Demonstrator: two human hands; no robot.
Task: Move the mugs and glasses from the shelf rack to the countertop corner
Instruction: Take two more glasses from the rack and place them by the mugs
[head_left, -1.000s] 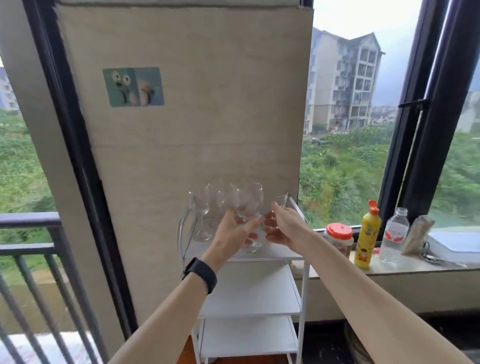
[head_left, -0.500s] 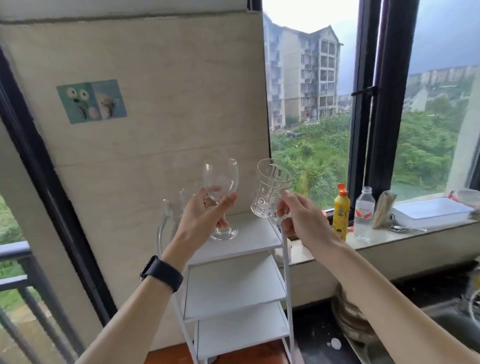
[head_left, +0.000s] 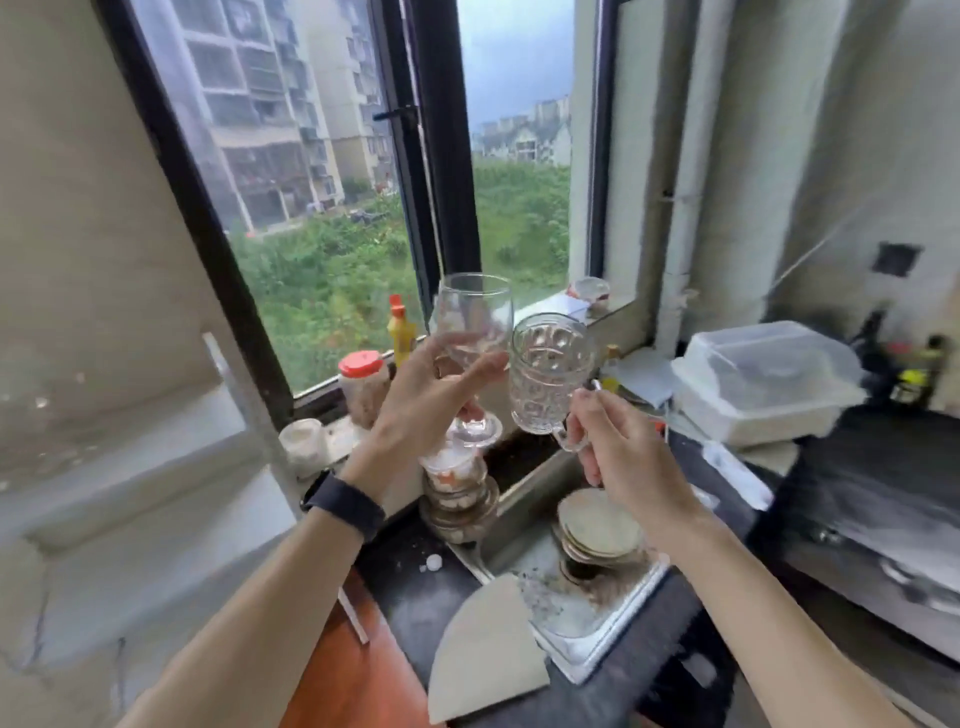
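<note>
My left hand grips a clear stemmed wine glass around its lower bowl and stem, holding it upright in the air. My right hand holds a clear patterned glass mug by its handle, right beside the wine glass. Both glasses hang above the sink and the dark countertop. The white shelf rack is at the left edge, blurred, and its top is out of view.
Stacked dirty plates sit in the sink, stacked bowls at its left rim. On the window sill stand a red-lidded jar and a yellow bottle. Clear plastic containers sit at the back right.
Both hands have lifted the wine glass and the mug off the rack and carried them rightward; the view has swung from the rack to the sink and countertop.
</note>
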